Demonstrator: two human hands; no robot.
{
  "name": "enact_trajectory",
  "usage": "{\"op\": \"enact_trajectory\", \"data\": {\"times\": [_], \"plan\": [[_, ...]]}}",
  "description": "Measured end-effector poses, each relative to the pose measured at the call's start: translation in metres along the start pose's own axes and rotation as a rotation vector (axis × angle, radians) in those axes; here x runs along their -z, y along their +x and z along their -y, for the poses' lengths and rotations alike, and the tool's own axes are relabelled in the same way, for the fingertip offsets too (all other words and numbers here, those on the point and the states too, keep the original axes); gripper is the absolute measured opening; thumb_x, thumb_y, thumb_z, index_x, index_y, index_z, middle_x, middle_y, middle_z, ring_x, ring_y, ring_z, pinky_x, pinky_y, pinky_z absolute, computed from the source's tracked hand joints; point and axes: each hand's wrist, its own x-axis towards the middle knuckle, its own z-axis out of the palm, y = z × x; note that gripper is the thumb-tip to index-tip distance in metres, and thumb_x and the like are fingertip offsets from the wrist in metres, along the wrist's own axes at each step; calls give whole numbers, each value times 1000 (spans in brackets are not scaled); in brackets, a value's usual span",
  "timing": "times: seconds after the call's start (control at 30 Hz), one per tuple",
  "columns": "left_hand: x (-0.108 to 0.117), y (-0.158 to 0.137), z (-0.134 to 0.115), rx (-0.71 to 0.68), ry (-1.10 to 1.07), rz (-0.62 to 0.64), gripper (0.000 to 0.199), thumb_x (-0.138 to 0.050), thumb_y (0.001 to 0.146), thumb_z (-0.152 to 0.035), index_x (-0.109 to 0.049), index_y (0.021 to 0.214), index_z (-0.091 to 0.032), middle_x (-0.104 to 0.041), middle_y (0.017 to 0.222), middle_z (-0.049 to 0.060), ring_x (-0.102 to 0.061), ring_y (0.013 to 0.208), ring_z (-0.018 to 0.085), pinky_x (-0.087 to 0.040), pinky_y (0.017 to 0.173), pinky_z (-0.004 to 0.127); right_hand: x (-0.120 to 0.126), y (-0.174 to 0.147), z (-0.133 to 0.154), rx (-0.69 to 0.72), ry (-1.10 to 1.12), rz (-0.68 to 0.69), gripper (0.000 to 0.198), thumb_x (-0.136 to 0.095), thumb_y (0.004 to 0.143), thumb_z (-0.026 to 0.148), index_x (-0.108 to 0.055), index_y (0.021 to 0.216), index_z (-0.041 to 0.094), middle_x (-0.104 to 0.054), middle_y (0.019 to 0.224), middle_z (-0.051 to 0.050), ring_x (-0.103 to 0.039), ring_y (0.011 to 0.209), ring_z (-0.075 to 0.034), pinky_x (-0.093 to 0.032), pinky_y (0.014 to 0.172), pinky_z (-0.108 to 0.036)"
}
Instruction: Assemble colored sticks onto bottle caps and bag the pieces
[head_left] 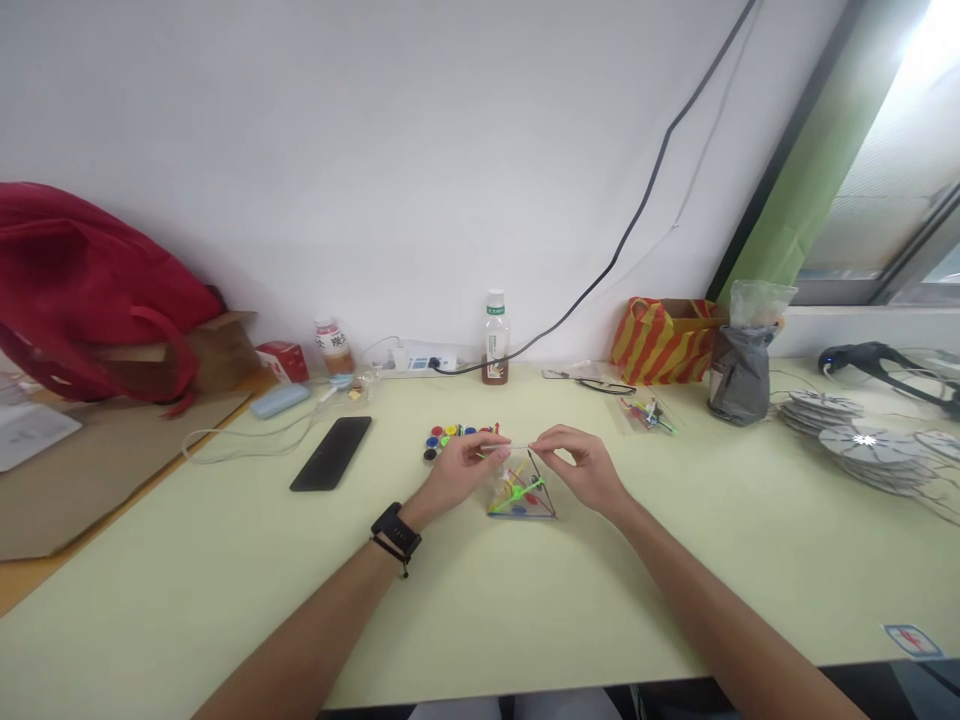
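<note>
A thin white stick [517, 447] is pinched at its ends between my left hand [466, 466] and my right hand [583, 468]. Both hands are closed, thumb against fingers. Just below them on the table lies a clear plastic bag [523, 512] with green, yellow, red and blue plastic pieces inside. A dark thin rod [541, 478] slants over the bag near my right fingertips; whether it touches them I cannot tell. Behind my left hand are several small round coloured pieces [437, 431] in rows, partly covered by that hand.
To the left lie a black phone [331, 454], a pale blue case [280, 400] and a white cable. Two drink bottles, one brown-filled bottle [496, 345], stand by the wall. Right are another bag of parts [649, 412], a striped bag [660, 345] and stacked grey discs [870, 445].
</note>
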Motion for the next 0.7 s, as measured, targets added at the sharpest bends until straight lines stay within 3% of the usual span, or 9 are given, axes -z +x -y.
{"op": "enact_trajectory", "data": {"times": [0.1, 0.23, 0.33, 0.47, 0.7], "plan": [[0, 0, 5, -21, -20, 31, 29, -79, 85, -40, -80, 98, -14, -78, 95, 11, -71, 86, 20, -56, 77, 29, 2, 0, 5, -8, -24, 52, 16, -66, 94, 30, -80, 97, 25, -74, 100, -8, -70, 93, -23, -56, 84, -37], [1, -1, 1, -23, -41, 36, 27, -81, 83, -38, -80, 96, -14, -78, 93, 10, -71, 84, 20, -56, 75, 29, 2, 1, 9, -115, 11, 87, 26, -67, 94, 36, -74, 116, 23, -73, 106, -9, -70, 93, -21, -57, 81, -35], [1, -3, -5, -42, -14, 21, 27, -81, 83, -38, -80, 96, -15, -78, 94, 10, -71, 87, 21, -56, 78, 29, 0, 2, 11, -156, -24, 148, 22, -65, 96, 38, -76, 103, 21, -75, 95, -7, -68, 85, -20, -55, 75, -33], [0, -4, -9, -35, 12, 44, 29, -77, 87, -40, -80, 103, -16, -78, 102, 11, -71, 95, 22, -56, 84, 31, -1, 2, 12, -107, -66, 161, 22, -63, 97, 38, -77, 98, 21, -73, 93, -7, -66, 85, -19, -53, 72, -31], [1, -5, -14, -65, 89, 120, 23, -77, 87, -38, -83, 92, -16, -79, 87, 8, -69, 80, 19, -54, 75, 28, 3, 1, 13, -47, -152, 181, 22, -64, 97, 40, -77, 102, 23, -69, 91, -7, -64, 82, -19, -52, 71, -31]]}}
